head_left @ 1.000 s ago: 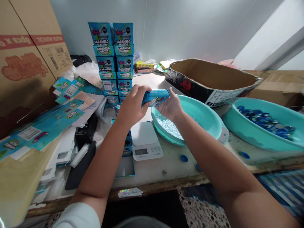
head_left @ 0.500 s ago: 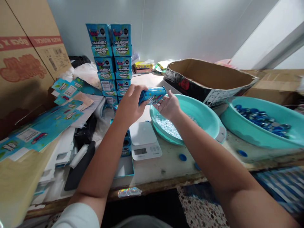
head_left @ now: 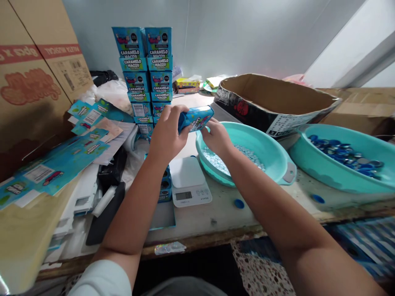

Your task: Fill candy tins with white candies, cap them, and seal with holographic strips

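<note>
Half a second ago the right grip (head_left: 217, 139) lay palm up, fingers spread, with a small white piece on them. Now its fingers bend inward beside the right end of the blue container (head_left: 197, 117); whether they pinch anything or touch it cannot be told. The left grip (head_left: 170, 133) stays pressed around the container's left part and holds it tilted, right end higher, just past twelve o'clock from the scale (head_left: 187, 172).

With that one scale as the clock's centre, one container is in hand. Two teal basins show: the first (head_left: 268, 146), between two and three o'clock, holds white candies (head_left: 251, 155) too many to count; the second (head_left: 321, 179), at three, holds a heap of blue and silvery caps (head_left: 342, 152). Two loose caps lie clearly on the tabletop, one (head_left: 239, 203) between three and four, the other (head_left: 317, 199) at three. Printed boxes (head_left: 146, 63) stand in two columns at eleven, four tiers showing in the left column. One cut-down carton (head_left: 249, 105) sits at two, one tall cardboard box (head_left: 40, 53) at ten, and overlapping printed cards (head_left: 64, 164) at nine.

The pale tabletop (head_left: 222, 224) has a worn brown front edge with a shiny scrap (head_left: 169, 248) on it. A plain grey wall (head_left: 222, 37) rises at twelve, and speckled floor (head_left: 262, 267) shows at five.
</note>
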`<state>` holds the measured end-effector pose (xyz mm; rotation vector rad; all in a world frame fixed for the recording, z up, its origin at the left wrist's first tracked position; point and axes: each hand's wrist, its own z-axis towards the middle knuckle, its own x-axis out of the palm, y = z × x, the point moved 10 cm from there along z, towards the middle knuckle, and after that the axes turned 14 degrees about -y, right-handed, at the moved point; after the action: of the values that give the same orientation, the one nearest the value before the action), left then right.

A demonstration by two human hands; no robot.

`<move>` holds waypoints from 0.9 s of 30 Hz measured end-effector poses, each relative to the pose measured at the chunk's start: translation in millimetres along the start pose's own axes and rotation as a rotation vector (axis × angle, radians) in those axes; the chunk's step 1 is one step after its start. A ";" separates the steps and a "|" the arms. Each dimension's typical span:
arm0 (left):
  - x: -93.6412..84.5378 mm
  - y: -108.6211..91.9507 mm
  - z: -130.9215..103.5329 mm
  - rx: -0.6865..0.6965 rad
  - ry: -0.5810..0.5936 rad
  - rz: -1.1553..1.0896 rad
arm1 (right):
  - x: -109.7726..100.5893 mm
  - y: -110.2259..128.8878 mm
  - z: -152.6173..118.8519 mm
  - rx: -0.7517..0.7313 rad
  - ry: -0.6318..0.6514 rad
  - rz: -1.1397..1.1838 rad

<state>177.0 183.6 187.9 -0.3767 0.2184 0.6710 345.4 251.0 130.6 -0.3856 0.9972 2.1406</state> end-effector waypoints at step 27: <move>-118.2 9.5 24.3 -0.328 -0.417 -0.165 | 102.4 78.6 -112.8 -0.142 0.705 -0.243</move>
<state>82.4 133.9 244.8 -0.5516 -0.3203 0.6073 214.1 182.3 44.4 -1.3235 1.0926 1.8768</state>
